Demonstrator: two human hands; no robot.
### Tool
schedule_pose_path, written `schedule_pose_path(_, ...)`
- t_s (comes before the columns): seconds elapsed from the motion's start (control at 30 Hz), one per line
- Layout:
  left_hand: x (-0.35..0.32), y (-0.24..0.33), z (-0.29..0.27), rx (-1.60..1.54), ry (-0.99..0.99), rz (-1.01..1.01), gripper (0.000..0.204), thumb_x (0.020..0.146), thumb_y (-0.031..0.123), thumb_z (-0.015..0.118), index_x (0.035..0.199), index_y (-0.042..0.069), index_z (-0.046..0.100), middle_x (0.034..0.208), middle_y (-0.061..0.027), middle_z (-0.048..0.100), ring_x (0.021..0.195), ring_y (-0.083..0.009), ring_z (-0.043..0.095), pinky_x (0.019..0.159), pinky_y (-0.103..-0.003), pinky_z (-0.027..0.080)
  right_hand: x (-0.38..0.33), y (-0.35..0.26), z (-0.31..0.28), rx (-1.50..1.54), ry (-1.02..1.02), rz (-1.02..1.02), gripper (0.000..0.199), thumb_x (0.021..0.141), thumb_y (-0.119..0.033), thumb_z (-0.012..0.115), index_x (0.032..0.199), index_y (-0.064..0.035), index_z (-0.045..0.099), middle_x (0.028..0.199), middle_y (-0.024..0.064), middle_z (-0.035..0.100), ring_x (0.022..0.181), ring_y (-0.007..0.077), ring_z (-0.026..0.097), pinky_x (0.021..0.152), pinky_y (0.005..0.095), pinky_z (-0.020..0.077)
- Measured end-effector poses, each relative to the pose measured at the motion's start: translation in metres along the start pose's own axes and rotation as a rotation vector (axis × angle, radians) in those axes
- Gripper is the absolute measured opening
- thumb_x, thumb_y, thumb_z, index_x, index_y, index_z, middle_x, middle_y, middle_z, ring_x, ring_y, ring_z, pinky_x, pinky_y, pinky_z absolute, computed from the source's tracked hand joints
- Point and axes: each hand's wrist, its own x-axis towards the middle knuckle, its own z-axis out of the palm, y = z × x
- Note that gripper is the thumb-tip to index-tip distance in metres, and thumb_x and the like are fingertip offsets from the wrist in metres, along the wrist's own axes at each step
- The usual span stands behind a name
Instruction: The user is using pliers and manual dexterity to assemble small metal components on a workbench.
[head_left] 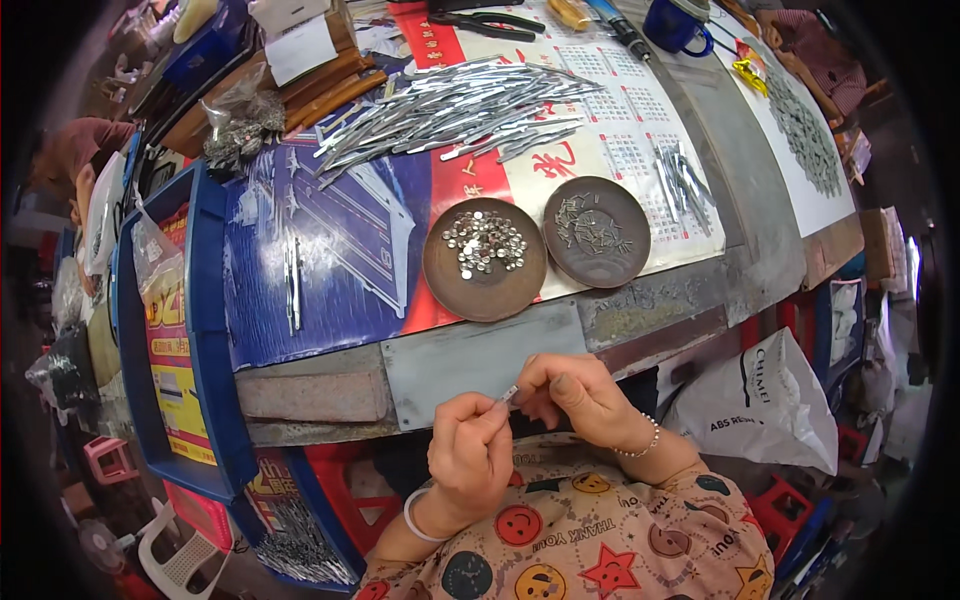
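Observation:
My left hand (pixel 470 455) is closed in a pinch on a thin silvery metal strip (pixel 509 394), whose tip shows past the fingertips. Right beside that tip, my right hand (pixel 578 397) is closed with thumb and fingers together; whatever lies in them is hidden. Both hands are over the near table edge, in front of a grey metal plate (pixel 480 365). Beyond it stand a brown dish (pixel 485 302) holding small shiny discs (pixel 485 243) and a second brown dish (pixel 603 273) with small pins (pixel 597 232).
A large heap of metal strips (pixel 450 105) lies at the back, a smaller bunch (pixel 683 185) at the right, and a few strips (pixel 292 285) at the left. A blue tray (pixel 208 330) borders the left side. Pliers (pixel 490 24) and a blue mug (pixel 680 25) are far back. Other people sit nearby.

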Motion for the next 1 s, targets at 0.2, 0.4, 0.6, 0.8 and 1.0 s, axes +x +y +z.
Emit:
schedule_pose_path(0.2, 0.01, 0.007, 0.005, 0.107, -0.036, 0.101, 0.027, 0.07, -0.01, 0.067, 0.093, 0.0, 0.059, 0.086, -0.0135, 0.058, 0.065, -0.0246, 0.059, 0.053, -0.03, 0.049, -0.007, -0.005, 0.0, 0.045, 0.111, 0.151, 0.021, 0.096, -0.02, 0.051, 0.097, 0.0001, 0.057, 0.078, 0.0019, 0.057, 0.061, 0.0053, 0.05, 0.056, 0.0199, 0.0426)
schedule_pose_path(0.4, 0.014, 0.019, 0.014, -0.066, -0.156, -0.075, 0.021, 0.079, -0.011, 0.06, 0.095, 0.001, 0.053, 0.092, -0.0127, 0.056, 0.077, -0.0203, 0.056, 0.068, -0.027, 0.047, -0.009, -0.005, -0.006, -0.062, 0.107, -0.162, 0.015, 0.092, -0.009, 0.055, 0.102, 0.0008, 0.058, 0.092, 0.0062, 0.053, 0.083, 0.0102, 0.053, 0.07, 0.0224, 0.0437)
schedule_pose_path(0.6, 0.02, 0.013, 0.006, -0.345, -0.283, -0.249, 0.039, 0.079, -0.012, 0.052, 0.116, -0.001, 0.044, 0.115, -0.0137, 0.049, 0.106, -0.0217, 0.053, 0.093, -0.033, 0.043, -0.011, -0.059, -0.058, -0.138, 0.42, -0.086, 0.011, 0.091, -0.008, 0.054, 0.099, -0.0026, 0.059, 0.084, 0.0022, 0.062, 0.065, 0.0038, 0.051, 0.058, 0.0197, 0.0441)
schedule_pose_path(0.8, 0.05, -0.001, -0.027, -0.217, -0.299, -0.249, 0.025, 0.076, -0.007, 0.061, 0.099, -0.001, 0.057, 0.102, -0.0145, 0.059, 0.091, -0.022, 0.057, 0.079, -0.03, 0.046, 0.024, -0.083, -0.17, -0.965, 0.644, -0.145, 0.014, 0.084, -0.013, 0.061, 0.087, 0.0011, 0.059, 0.07, 0.0123, 0.062, 0.062, 0.024, 0.059, 0.059, 0.0338, 0.0455)
schedule_pose_path(1.0, 0.111, 0.015, -0.043, -0.104, -0.396, -0.156, 0.013, 0.081, -0.006, 0.06, 0.094, -0.002, 0.059, 0.094, -0.0123, 0.06, 0.079, -0.0177, 0.058, 0.071, -0.026, 0.047, 0.035, -0.06, -0.199, -1.426, 0.66, -0.147, 0.026, 0.082, -0.012, 0.061, 0.105, -0.0041, 0.052, 0.098, 0.0164, 0.057, 0.078, 0.0369, 0.058, 0.064, 0.0434, 0.0454)
